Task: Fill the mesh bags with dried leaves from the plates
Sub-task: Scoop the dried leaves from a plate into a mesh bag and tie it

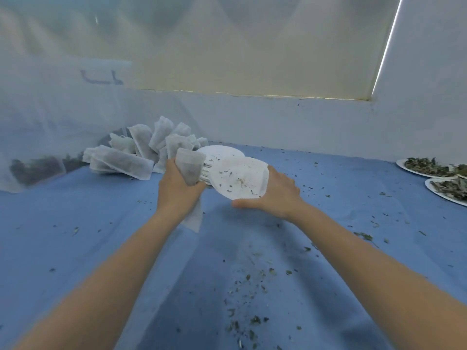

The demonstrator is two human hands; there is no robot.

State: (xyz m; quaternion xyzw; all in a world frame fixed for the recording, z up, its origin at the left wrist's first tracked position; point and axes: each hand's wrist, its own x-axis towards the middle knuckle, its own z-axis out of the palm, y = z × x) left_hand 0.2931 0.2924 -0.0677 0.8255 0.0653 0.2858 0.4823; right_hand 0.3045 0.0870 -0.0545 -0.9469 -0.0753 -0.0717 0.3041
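My left hand [177, 190] grips a white mesh bag [190, 165] with dark dried leaves inside; the bag's loose end hangs below my fist. My right hand [275, 195] holds a tilted white paper plate [240, 181] with only a few leaf crumbs on it, thumb under its lower edge. The plate's rim is close to the bag. Behind them lies a stack of white plates [219, 152]. A pile of filled mesh bags [141, 150] lies at the back left.
Two plates heaped with dried leaves [427, 166] [447, 190] sit at the right edge. Leaf crumbs [247, 294] are scattered over the blue cloth [101, 236]. A large translucent bag of leaves [32, 147] stands at the far left. A white wall runs behind.
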